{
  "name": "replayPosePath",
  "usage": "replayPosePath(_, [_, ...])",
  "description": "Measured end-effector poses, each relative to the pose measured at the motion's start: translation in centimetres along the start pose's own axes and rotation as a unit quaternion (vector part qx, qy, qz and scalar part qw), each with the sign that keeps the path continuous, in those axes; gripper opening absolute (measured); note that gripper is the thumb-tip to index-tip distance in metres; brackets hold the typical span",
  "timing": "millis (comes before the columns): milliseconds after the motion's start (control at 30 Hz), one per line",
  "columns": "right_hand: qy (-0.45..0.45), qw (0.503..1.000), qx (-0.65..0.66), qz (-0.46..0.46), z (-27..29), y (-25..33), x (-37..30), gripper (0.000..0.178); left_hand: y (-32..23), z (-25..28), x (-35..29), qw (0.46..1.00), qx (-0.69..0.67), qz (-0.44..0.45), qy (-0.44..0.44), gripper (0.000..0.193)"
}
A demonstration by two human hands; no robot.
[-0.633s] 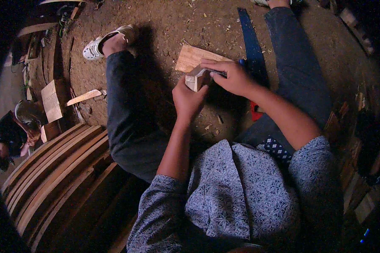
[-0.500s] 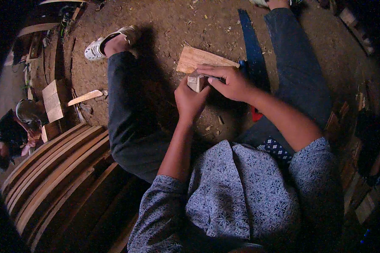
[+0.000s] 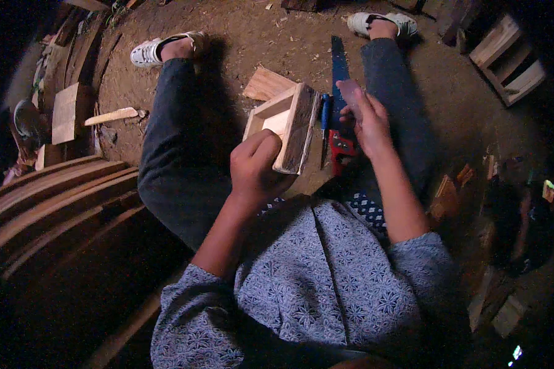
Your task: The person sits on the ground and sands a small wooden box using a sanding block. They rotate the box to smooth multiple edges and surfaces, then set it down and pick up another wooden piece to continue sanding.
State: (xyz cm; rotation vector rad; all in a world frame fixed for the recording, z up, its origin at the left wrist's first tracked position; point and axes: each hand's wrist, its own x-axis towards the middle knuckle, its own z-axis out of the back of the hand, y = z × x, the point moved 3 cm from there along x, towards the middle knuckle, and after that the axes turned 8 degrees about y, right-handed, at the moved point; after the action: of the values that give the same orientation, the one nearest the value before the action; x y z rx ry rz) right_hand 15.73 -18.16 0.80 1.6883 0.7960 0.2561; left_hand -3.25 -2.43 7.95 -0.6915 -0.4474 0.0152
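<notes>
Gripping the probably light, stiff wooden box [image 3: 299, 132] by its near end, a sensible hold, was the left hand [image 3: 255, 157], while the right hand [image 3: 370, 120] clasped a flat piece [image 3: 349, 91].

Tan wooden box [image 3: 298, 132], pinkish-grey flat piece [image 3: 350, 92], blue saw blade [image 3: 340, 66], white shoes [image 3: 146, 54], blue-and-white floral-patterned shirt [image 3: 314, 270]

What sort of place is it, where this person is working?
Probably a simple woodworking shop: a saw lies on the earth floor, long boards lie at the left, and the left hand holds a wooden box.
</notes>
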Motion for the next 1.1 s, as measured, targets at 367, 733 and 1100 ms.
replayPosePath(367, [0.144, 0.929, -0.263, 0.218, -5.9, 5.4, -7.1, 0.037, -0.5, -0.1, -0.6, 0.995, -0.091, 0.015, -0.03, 0.048])
replayPosePath(733, [0.206, 0.851, -0.398, 0.274, -7.8, 6.4, -3.4, 0.046, -0.2, 0.0, 0.1, 0.976, -0.178, 0.12, -0.028, 0.043])
replayPosePath(1100, [0.264, 0.821, -0.409, 0.298, -10.5, 5.8, -5.8, 0.054, 0.3, -0.2, 0.5, 0.964, -0.193, 0.164, -0.074, 0.028])
